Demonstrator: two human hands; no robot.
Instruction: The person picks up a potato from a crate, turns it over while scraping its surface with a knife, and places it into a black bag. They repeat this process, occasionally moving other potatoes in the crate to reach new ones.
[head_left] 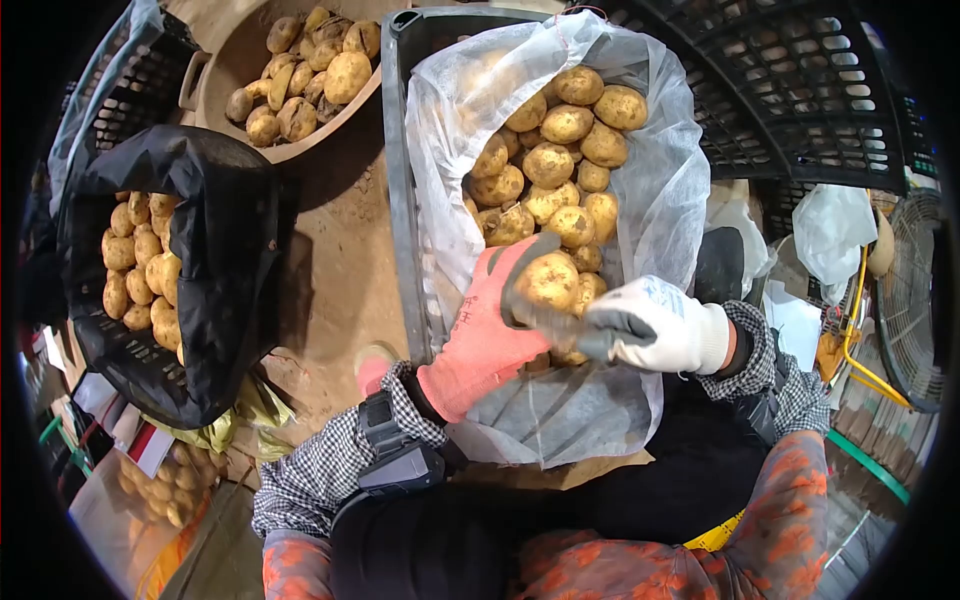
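My left hand [492, 335], in a pink glove with dark fingertips, is over the near part of a crate [397, 200] lined with white fabric [450, 120]. Its fingers are wrapped round a potato [547, 281]. To its right, my right hand [650, 325], in a white and grey glove, is closed in front of that potato. Something blurred and brownish lies between the two hands; I cannot make out what it is or whether the right hand holds it. Many loose potatoes [567, 123] fill the lined crate beyond my hands.
On the left a black-lined crate [215, 190] holds potatoes. A round tub [215, 85] with more potatoes stands at the upper left. Black crates [800, 90] rise at the upper right. A fan [910, 290] and a white plastic bag [835, 235] are on the right.
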